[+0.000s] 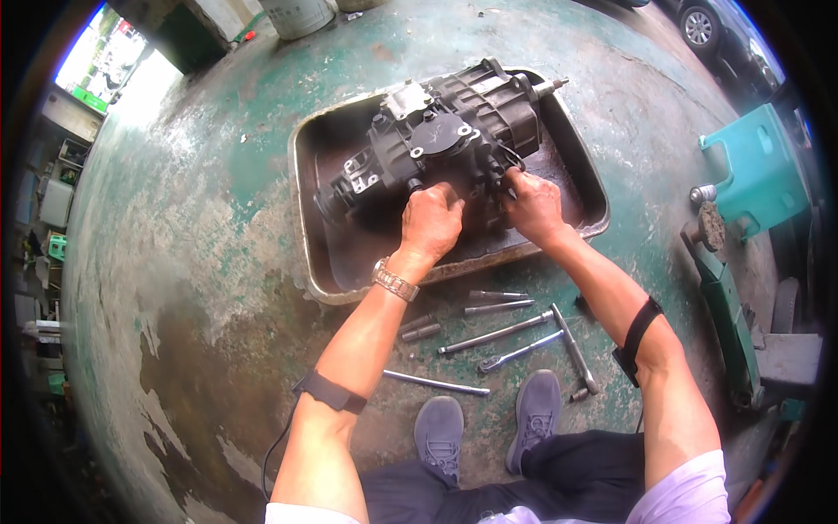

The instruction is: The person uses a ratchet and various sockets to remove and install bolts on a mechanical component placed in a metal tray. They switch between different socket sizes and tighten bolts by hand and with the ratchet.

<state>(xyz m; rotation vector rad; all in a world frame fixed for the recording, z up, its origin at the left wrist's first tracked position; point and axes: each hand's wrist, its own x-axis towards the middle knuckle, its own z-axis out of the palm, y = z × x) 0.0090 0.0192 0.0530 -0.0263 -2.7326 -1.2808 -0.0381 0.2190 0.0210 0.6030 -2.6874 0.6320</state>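
A dark metal gearbox (471, 113) lies in a rectangular metal drip tray (301, 201) on the floor. It has a round black cover on top and a light metal plate beside that. At the gearbox's near side, my left hand (431, 225) is closed, its fingers curled against the casing by a dark stub. My right hand (534, 207) is closed too, gripping the near right side of the casing below a thin dark loop. My fingertips are partly hidden by my hands and the shadow under the housing.
Near my feet lie a ratchet wrench (522, 351), a long extension bar (497, 333), a breaker bar (573, 348), another bar (436, 382) and sockets (421, 330). A turquoise plastic stool (761, 170) and a green jack (729, 314) stand right. A bucket (297, 16) stands behind; a car (720, 35) is at far right.
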